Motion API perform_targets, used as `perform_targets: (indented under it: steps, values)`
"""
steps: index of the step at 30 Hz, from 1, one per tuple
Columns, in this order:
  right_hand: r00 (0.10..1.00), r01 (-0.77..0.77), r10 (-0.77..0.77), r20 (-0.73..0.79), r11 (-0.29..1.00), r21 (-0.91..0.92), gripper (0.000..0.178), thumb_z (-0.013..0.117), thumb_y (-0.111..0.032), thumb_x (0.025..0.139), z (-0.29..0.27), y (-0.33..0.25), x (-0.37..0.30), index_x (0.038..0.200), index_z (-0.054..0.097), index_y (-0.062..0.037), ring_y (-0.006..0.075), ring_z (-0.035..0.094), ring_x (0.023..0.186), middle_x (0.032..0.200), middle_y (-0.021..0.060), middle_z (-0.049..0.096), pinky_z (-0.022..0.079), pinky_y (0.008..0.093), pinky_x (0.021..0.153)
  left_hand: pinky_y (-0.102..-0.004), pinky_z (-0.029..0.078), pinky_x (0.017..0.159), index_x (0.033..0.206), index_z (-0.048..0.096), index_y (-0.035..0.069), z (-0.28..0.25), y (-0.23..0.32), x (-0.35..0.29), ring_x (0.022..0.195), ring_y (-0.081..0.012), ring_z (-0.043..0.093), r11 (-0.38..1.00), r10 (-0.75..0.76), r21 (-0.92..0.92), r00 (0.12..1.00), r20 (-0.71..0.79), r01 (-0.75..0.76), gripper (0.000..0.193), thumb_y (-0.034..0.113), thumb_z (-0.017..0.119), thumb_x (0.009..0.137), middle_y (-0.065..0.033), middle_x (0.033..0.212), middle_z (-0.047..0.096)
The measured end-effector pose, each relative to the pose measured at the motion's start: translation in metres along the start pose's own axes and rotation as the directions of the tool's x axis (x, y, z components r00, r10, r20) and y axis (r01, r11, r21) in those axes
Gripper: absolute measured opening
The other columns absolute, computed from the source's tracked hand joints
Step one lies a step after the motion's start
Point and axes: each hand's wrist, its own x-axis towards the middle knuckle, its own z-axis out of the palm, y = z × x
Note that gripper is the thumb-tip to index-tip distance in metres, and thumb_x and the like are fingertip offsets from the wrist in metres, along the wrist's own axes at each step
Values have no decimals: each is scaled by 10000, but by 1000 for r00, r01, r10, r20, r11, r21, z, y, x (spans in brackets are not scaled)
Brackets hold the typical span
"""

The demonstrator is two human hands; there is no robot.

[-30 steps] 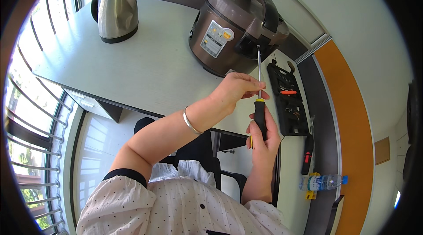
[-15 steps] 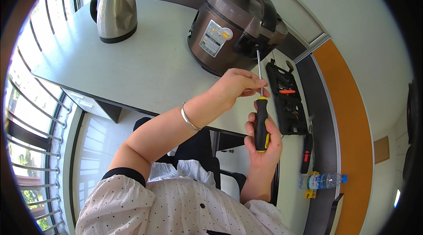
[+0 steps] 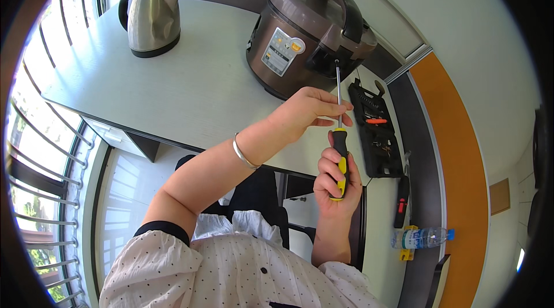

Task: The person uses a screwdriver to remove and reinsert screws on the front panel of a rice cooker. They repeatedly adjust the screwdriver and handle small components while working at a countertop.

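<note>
A screwdriver (image 3: 339, 155) with a black and yellow handle points away from me, its metal shaft reaching a dark recess on a brown rice cooker (image 3: 293, 48). My right hand (image 3: 336, 182) is wrapped round the handle. Higher up, my left hand (image 3: 320, 110) pinches the shaft between thumb and fingers, just above the handle. The tip meets the cooker's recess, where a small dark screw seems to sit; it is too small to make out fully. The cooker stands on the pale table with its lid down and its curved handle on top.
A steel kettle (image 3: 154, 17) stands at the table's far left. Right of my hands lies an open black tool case (image 3: 375, 129) with an orange-handled tool inside. Nearer are a black and red tool (image 3: 401, 201) and a water bottle (image 3: 423, 237) on its side.
My right hand has turned the screwdriver handle, so its yellow part now faces another way and my fingers wrap across the front. My left hand stays at the shaft.
</note>
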Motion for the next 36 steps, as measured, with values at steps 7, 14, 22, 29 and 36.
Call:
perform_targets:
  steps: [7,14,22,29,36]
  values:
    - [962,91,-263,-79,577,-812,420,420,-150,907,18,5,-2,1262,370,68,148,501,727,968,129,513,412,220,409,-259,407,777,847,636,12,-3,-5,2,816,-149,604,999,7,48,998,-56,-4,155,163,637,813,-100,774,663]
    - [911,81,-412,-10,203,-976,446,498,-57,860,12,14,0,1279,389,52,131,521,688,921,117,548,431,216,440,-260,398,771,780,637,25,-5,-9,3,764,-132,574,987,62,153,990,-123,-43,169,192,653,805,-91,744,660]
    - [1000,-2,-1,-23,990,-143,436,422,-151,909,-2,-4,1,1276,327,65,124,440,683,950,118,487,397,211,417,-266,404,787,870,628,3,-8,2,3,836,-135,577,1000,-6,14,1000,21,6,167,166,615,833,-95,828,663]
    - [938,67,-345,-36,284,-957,408,487,-94,879,17,5,0,1253,413,50,134,522,745,957,120,536,424,213,421,-260,396,789,830,622,35,-6,-6,4,818,-133,574,1000,8,-10,996,-86,-9,138,173,625,829,-99,812,659]
    - [907,136,-422,-3,300,-944,388,493,-61,854,10,6,3,1219,450,65,131,520,652,885,130,559,409,212,382,-256,398,792,846,624,44,-8,-8,5,807,-127,571,1000,-5,23,997,-83,7,144,188,622,835,-96,818,660]
